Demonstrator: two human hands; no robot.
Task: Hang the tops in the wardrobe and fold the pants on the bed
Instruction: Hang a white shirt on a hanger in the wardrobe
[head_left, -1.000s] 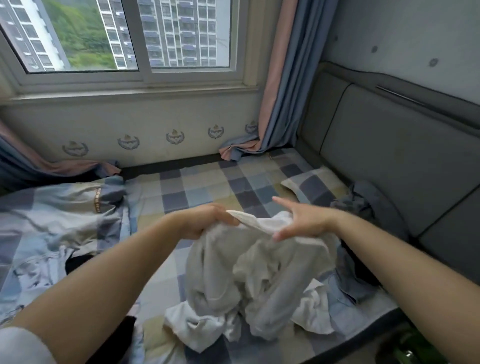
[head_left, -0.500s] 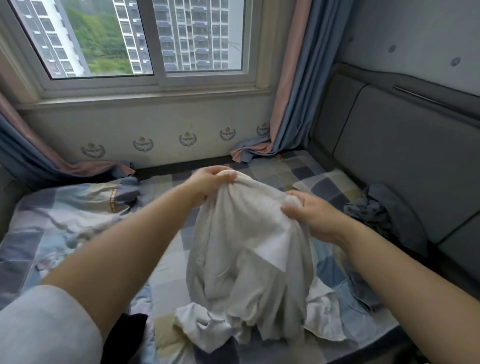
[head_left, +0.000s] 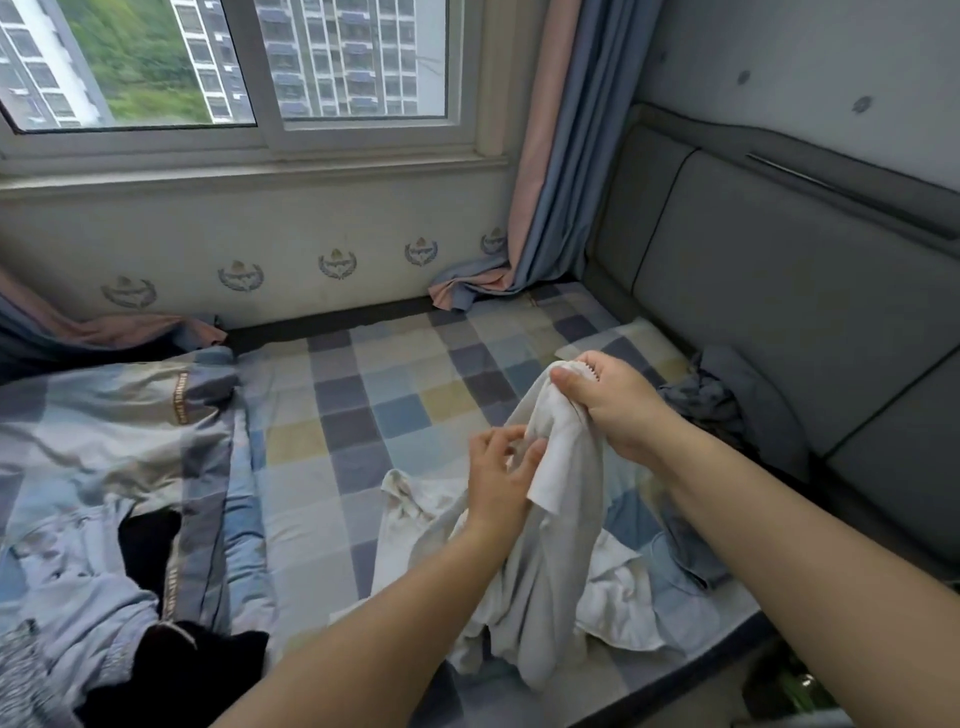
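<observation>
A pale grey-white garment (head_left: 550, 587) hangs over the checked bed (head_left: 395, 400), its lower part bunched on the sheet. My right hand (head_left: 613, 410) grips its upper edge and holds it raised. My left hand (head_left: 501, 475) is lower and to the left, fingers curled, pinching a white flap of the same garment. Whether it is a top or pants I cannot tell. A dark grey-blue garment (head_left: 727, 400) lies crumpled by the headboard, partly behind my right arm. Black clothing (head_left: 171, 670) lies at the lower left.
A rumpled blue-patterned quilt (head_left: 104, 467) covers the bed's left side. The padded grey headboard (head_left: 805, 312) runs along the right. A window (head_left: 234, 67) and wall stand behind the bed, with blue-pink curtains (head_left: 545, 182) reaching the mattress corner. The bed's near edge is bottom right.
My left hand let go of the garment's top and dropped down to a lower flap. My right hand moved right and up, now holding the top edge alone.
</observation>
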